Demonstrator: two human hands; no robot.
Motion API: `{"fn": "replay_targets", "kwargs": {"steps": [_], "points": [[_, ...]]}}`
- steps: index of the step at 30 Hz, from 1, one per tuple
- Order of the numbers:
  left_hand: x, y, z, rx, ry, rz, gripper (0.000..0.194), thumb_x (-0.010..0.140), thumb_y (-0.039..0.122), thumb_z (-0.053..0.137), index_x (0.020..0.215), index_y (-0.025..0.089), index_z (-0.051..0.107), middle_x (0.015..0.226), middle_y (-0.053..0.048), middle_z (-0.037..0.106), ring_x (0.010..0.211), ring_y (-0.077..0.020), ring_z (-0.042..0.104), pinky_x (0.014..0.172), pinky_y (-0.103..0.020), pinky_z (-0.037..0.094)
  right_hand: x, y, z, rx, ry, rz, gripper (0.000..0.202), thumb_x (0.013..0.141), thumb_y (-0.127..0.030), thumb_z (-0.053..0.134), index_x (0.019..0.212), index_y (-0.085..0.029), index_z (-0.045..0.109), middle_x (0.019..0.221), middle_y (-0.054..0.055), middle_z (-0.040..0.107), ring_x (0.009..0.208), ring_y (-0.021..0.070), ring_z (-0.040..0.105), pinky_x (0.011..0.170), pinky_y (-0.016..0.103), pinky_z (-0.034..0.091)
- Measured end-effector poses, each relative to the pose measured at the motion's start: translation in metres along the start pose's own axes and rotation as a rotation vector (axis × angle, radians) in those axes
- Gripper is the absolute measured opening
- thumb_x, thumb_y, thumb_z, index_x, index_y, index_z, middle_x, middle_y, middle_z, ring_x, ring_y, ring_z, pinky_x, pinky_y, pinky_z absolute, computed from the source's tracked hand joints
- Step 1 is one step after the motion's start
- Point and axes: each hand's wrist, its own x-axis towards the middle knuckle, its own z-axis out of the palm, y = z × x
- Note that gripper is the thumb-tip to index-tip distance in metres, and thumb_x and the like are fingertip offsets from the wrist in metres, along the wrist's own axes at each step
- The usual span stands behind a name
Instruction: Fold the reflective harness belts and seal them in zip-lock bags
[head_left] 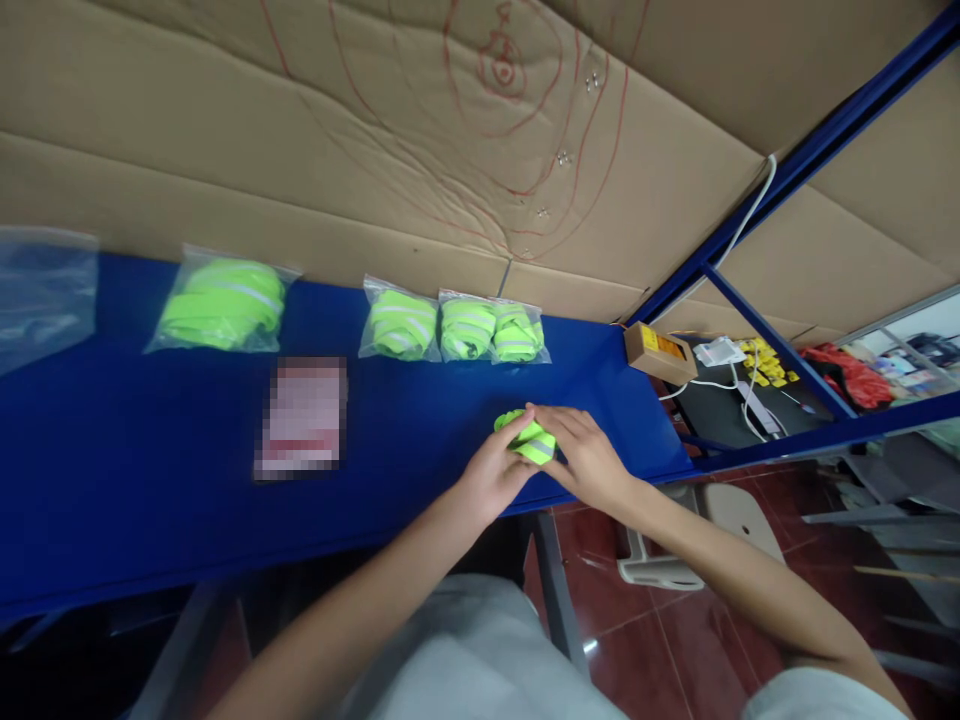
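Near the front edge of the blue table [405,430], my left hand [495,475] and my right hand [589,455] are closed around a neon-green strap bundle [536,446] with a grey reflective stripe. The fingers of both hands meet at its top and cover part of it. Along the back of the table lie clear bags with rolled green straps: a larger one [225,305] at the left, then a bag [401,325], another [467,328] and a third [517,333] close together at the centre.
A clear plastic bag [45,290] lies at the far left. A blurred pinkish rectangle [304,415] rests on the table. Cardboard [375,130] stands behind. On the right are a small box [660,352], a blue frame post [720,255], white cables and a beige stool [742,515].
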Motion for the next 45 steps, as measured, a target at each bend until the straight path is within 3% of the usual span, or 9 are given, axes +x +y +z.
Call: {"fn": "replay_targets", "kwargs": {"steps": [4, 8, 15, 25, 29, 33, 38, 42, 45], "points": [[-0.009, -0.002, -0.002, -0.030, -0.072, -0.049, 0.039, 0.077, 0.037, 0.085, 0.106, 0.020, 0.066, 0.106, -0.007, 0.071, 0.100, -0.0203, 0.069, 0.098, -0.040, 0.055, 0.005, 0.007, 0.005, 0.226, 0.142, 0.188, 0.037, 0.095, -0.043, 0.064, 0.127, -0.025, 0.068, 0.120, 0.009, 0.073, 0.109, 0.0271, 0.068, 0.095, 0.044, 0.053], [-0.019, -0.004, -0.007, 0.053, -0.180, 0.037, 0.064, 0.074, 0.020, 0.087, 0.131, 0.029, 0.057, 0.134, -0.005, 0.066, 0.126, -0.0232, 0.062, 0.112, -0.045, 0.047, 0.012, 0.005, 0.001, 0.418, 0.259, 0.394, 0.050, 0.090, -0.048, 0.069, 0.134, -0.025, 0.060, 0.106, 0.005, 0.075, 0.088, 0.0213, 0.071, 0.076, 0.032, 0.055], [-0.028, -0.015, -0.012, 0.445, -0.045, 0.190, 0.095, 0.065, 0.017, 0.092, 0.144, 0.025, 0.041, 0.129, -0.010, 0.068, 0.115, -0.0251, 0.068, 0.102, -0.040, 0.053, 0.018, -0.011, 0.006, 0.331, 0.350, 0.428, 0.031, 0.093, -0.052, 0.063, 0.104, -0.023, 0.068, 0.096, 0.003, 0.075, 0.076, 0.0186, 0.067, 0.069, 0.029, 0.048], [-0.045, -0.017, -0.017, 0.430, -0.041, 0.411, 0.087, 0.067, 0.021, 0.091, 0.139, 0.027, 0.043, 0.142, -0.009, 0.060, 0.132, -0.0250, 0.059, 0.110, -0.035, 0.048, 0.030, -0.042, 0.025, 0.255, 0.566, 0.473, 0.043, 0.104, -0.051, 0.042, 0.080, -0.021, 0.060, 0.068, 0.001, 0.064, 0.061, 0.0153, 0.057, 0.060, 0.027, 0.038], [-0.055, -0.017, -0.025, 0.371, -0.118, 0.476, 0.084, 0.069, 0.025, 0.091, 0.138, 0.025, 0.044, 0.142, -0.011, 0.060, 0.132, -0.0273, 0.059, 0.110, -0.040, 0.048, 0.035, -0.058, 0.032, 0.347, 0.684, 0.553, 0.028, 0.100, -0.047, 0.053, 0.104, -0.021, 0.062, 0.083, 0.002, 0.069, 0.068, 0.0153, 0.063, 0.063, 0.025, 0.043], [-0.065, -0.008, -0.035, 0.416, 0.024, 0.604, 0.060, 0.080, 0.031, 0.083, 0.131, 0.022, 0.054, 0.134, -0.011, 0.065, 0.125, -0.0260, 0.063, 0.108, -0.039, 0.049, 0.040, -0.071, 0.046, 0.599, 0.681, 0.550, 0.031, 0.101, -0.046, 0.051, 0.121, -0.021, 0.052, 0.090, 0.003, 0.068, 0.070, 0.0153, 0.063, 0.060, 0.025, 0.046], [-0.083, 0.008, -0.059, 0.528, 0.072, 0.646, 0.048, 0.079, 0.031, 0.084, 0.119, 0.019, 0.062, 0.116, -0.008, 0.070, 0.108, -0.0228, 0.068, 0.098, -0.035, 0.052, 0.044, -0.088, 0.056, 0.606, 0.520, 0.472, 0.028, 0.107, -0.040, 0.039, 0.110, -0.021, 0.059, 0.086, 0.002, 0.065, 0.067, 0.0139, 0.057, 0.062, 0.027, 0.043], [-0.112, 0.025, -0.072, 0.631, -0.030, 0.667, 0.045, 0.079, 0.028, 0.083, 0.119, 0.019, 0.064, 0.127, -0.011, 0.065, 0.115, -0.0248, 0.064, 0.093, -0.032, 0.051, 0.037, -0.107, 0.053, 0.504, 0.481, 0.204, 0.032, 0.107, -0.029, 0.036, 0.091, -0.021, 0.063, 0.088, 0.003, 0.063, 0.085, 0.0175, 0.059, 0.080, 0.032, 0.042], [-0.137, 0.038, -0.071, 0.723, -0.139, 0.674, 0.041, 0.079, 0.023, 0.083, 0.114, 0.021, 0.063, 0.151, -0.013, 0.049, 0.136, -0.0298, 0.051, 0.103, -0.035, 0.045, 0.031, -0.121, 0.053, 0.615, 0.476, 0.177, 0.028, 0.107, -0.029, 0.037, 0.100, -0.023, 0.063, 0.112, 0.007, 0.061, 0.114, 0.0213, 0.057, 0.094, 0.035, 0.043]]}}
